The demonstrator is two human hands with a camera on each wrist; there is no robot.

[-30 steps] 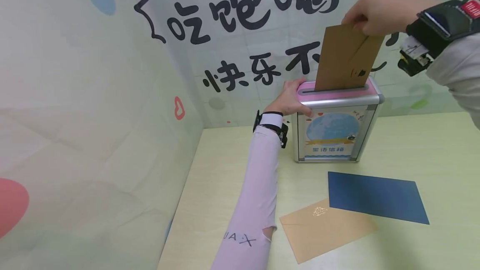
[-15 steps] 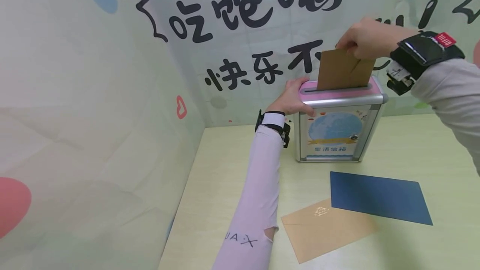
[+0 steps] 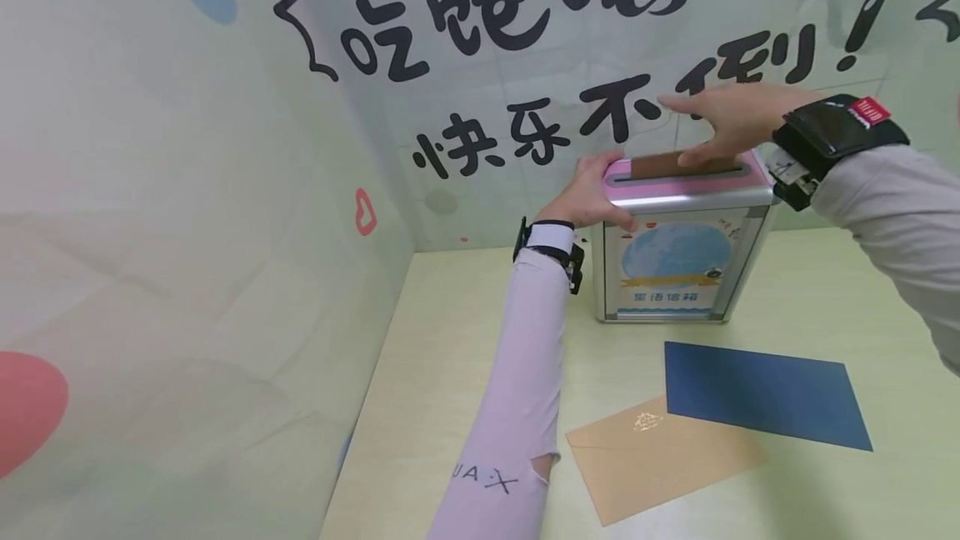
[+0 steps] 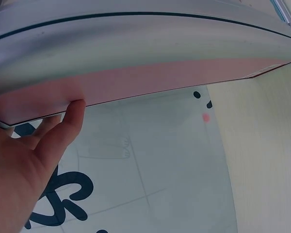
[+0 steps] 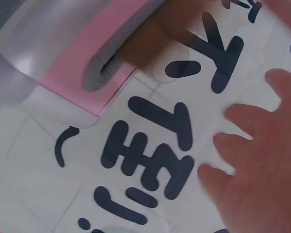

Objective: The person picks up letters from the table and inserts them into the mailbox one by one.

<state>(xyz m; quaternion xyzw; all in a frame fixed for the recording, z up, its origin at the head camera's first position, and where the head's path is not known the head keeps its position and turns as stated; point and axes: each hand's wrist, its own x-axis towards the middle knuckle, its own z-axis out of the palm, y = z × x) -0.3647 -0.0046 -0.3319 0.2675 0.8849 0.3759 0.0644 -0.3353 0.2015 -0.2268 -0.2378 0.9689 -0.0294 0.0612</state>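
A silver-framed letter box [image 3: 675, 257] with a pink slotted top stands upright by the wall. My left hand [image 3: 588, 194] grips its upper left corner, thumb on the front and fingers round the side. In the left wrist view, the fingertips of that hand [image 4: 43, 155] touch the pink panel. Only a low strip of a brown envelope [image 3: 652, 166] shows above the slot; the remainder is hidden inside. Over the top of the box, my right hand [image 3: 738, 119] has its fingers spread, with the thumb at the envelope's upper edge. The right wrist view shows the envelope [image 5: 157, 36] blurred.
On the light table [image 3: 450, 340], a dark blue envelope [image 3: 765, 394] overlaps a tan envelope [image 3: 652, 457] in front of the box. Behind rises a wall covering [image 3: 510, 215] with large dark characters, and another wall [image 3: 187, 273] borders the left side.
The brown envelope has gone down into the slot until just a strip shows. My right hand has come down with it and loosened its pinch, spreading the fingers. The left hand keeps its hold.
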